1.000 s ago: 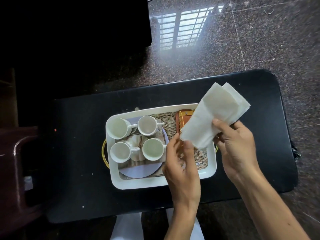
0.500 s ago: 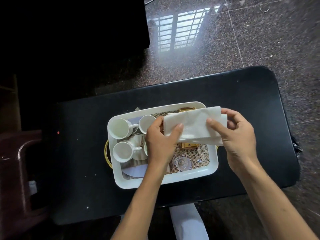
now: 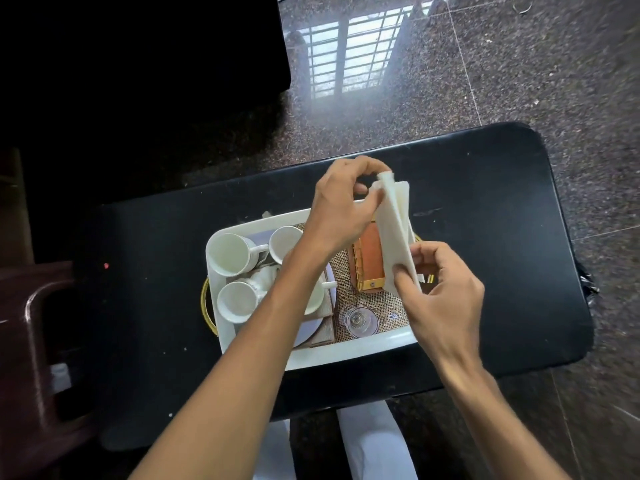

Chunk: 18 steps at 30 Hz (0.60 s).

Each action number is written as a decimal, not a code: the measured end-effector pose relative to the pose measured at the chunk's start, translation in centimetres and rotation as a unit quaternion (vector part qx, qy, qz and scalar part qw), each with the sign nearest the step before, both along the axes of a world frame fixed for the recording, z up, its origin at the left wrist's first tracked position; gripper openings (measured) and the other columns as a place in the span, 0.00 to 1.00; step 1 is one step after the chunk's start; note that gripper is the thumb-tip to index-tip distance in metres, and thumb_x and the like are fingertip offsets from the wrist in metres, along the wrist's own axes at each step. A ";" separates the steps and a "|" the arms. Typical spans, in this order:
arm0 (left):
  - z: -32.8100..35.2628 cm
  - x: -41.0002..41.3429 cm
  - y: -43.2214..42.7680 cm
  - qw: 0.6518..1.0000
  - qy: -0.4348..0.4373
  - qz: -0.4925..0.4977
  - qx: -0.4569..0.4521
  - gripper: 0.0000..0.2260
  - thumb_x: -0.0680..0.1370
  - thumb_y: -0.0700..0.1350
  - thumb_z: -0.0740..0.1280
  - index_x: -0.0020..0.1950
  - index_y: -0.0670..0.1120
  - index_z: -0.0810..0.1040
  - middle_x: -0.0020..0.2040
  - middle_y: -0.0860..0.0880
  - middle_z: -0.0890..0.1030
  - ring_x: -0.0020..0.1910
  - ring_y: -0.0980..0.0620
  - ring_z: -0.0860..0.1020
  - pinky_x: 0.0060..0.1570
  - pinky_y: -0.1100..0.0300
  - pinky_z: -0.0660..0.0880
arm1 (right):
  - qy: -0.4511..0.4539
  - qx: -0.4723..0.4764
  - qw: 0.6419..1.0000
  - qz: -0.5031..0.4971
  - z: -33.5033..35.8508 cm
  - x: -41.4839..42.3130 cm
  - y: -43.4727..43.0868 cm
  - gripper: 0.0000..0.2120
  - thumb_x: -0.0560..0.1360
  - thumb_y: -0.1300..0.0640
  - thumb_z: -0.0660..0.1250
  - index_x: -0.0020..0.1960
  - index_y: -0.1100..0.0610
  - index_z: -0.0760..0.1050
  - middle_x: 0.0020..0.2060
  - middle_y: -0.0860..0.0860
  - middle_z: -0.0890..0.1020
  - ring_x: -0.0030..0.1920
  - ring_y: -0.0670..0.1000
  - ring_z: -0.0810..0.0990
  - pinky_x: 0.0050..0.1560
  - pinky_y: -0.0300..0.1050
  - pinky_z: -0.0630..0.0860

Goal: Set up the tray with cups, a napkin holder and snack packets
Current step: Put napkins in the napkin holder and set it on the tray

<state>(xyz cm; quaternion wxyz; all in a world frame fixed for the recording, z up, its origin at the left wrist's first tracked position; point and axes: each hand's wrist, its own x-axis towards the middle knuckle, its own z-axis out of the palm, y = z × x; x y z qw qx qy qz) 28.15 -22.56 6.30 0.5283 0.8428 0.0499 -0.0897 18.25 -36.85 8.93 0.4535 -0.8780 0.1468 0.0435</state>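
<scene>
Napkins (image 3: 394, 233) (folded), both hands pinching, tray (image 3: 346, 353) below

Both hands hold a folded white napkin (image 3: 394, 233) above the right half of the white tray (image 3: 346, 353). Left hand (image 3: 341, 206) pinches its top end, right hand (image 3: 440, 292) grips its lower end. Under it, on burlap, an orange-gold napkin holder (image 3: 369, 263). White cups (image 3: 230, 254) cluster at the tray's left end; a small clear glass (image 3: 358, 320) near its front edge. Tray sits mid black table (image 3: 502, 209).
</scene>
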 end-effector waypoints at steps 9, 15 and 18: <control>0.3 -0.5 0.5 0.993 0.042 -0.003 0.108 0.22 0.75 0.67 0.68 0.58 0.52 0.84 0.49 0.53 0.85 0.45 0.55 0.82 0.52 0.53 0.81 | -0.020 -0.020 1.000 -0.003 -2.0 -0.3 1.6 0.08 0.73 0.63 0.71 0.49 0.54 0.78 0.43 0.47 0.80 0.45 0.37 0.78 0.39 0.24 0.71; 1.2 -0.7 0.7 0.996 0.024 0.010 0.087 0.17 0.76 0.61 0.71 0.56 0.49 0.84 0.49 0.53 0.86 0.40 0.59 0.84 0.46 0.56 0.84 | -0.059 -0.040 0.997 0.025 -1.8 -0.7 1.9 0.08 0.72 0.60 0.71 0.51 0.54 0.78 0.43 0.46 0.79 0.43 0.41 0.78 0.43 0.25 0.71; 0.9 -0.6 0.6 0.994 0.029 0.031 0.104 0.14 0.77 0.56 0.72 0.59 0.50 0.84 0.47 0.57 0.83 0.38 0.64 0.82 0.44 0.62 0.81 | -0.027 -0.061 0.997 0.048 -2.6 -0.7 2.2 0.10 0.72 0.64 0.72 0.52 0.56 0.78 0.44 0.48 0.79 0.44 0.44 0.77 0.45 0.31 0.74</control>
